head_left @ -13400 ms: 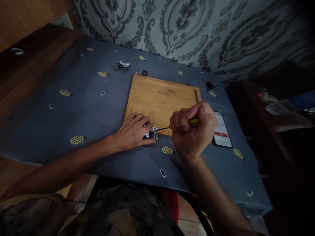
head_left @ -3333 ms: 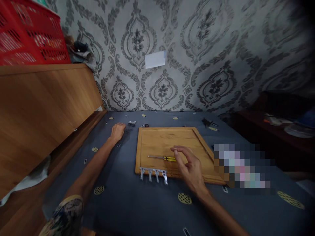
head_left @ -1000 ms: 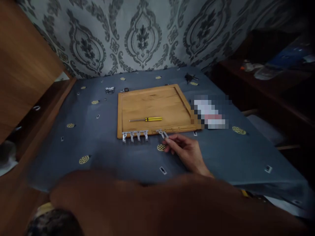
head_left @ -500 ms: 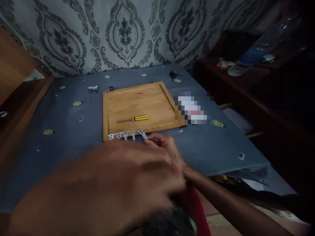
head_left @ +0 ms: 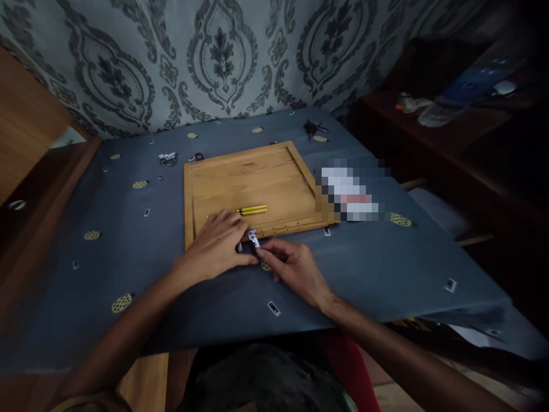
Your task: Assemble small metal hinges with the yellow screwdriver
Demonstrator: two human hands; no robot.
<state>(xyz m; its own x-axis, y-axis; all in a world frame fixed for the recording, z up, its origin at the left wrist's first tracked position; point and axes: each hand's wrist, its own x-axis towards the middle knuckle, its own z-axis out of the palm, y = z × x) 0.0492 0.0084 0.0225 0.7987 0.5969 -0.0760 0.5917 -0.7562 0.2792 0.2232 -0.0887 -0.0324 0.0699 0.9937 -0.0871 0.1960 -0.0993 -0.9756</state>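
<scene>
A framed wooden panel (head_left: 244, 180) lies flat on the cloth-covered table. At its front edge, my right hand (head_left: 297, 268) pinches the near end of a small metal hinge (head_left: 254, 239) between thumb and fingers. My left hand (head_left: 218, 245) rests over the panel's front edge, left of that hinge, fingers stretched and thumb apart. It covers the other metal hinges along the edge; part of one shows by the thumb. Above the left fingers, a screwdriver with a yellow and black handle (head_left: 253, 210) lies on the panel, its shaft hidden.
Small metal parts (head_left: 167, 159) lie on the blue patterned tablecloth (head_left: 141, 252) at the back left. A black object (head_left: 314, 129) sits at the back right. A blurred-out white item (head_left: 349, 191) touches the panel's right side. A plastic bottle (head_left: 458, 94) leans on dark furniture at right.
My left hand, blurred close to the camera before, has come down onto the panel's front edge and covers the hinges there. My right hand stays at the same hinge.
</scene>
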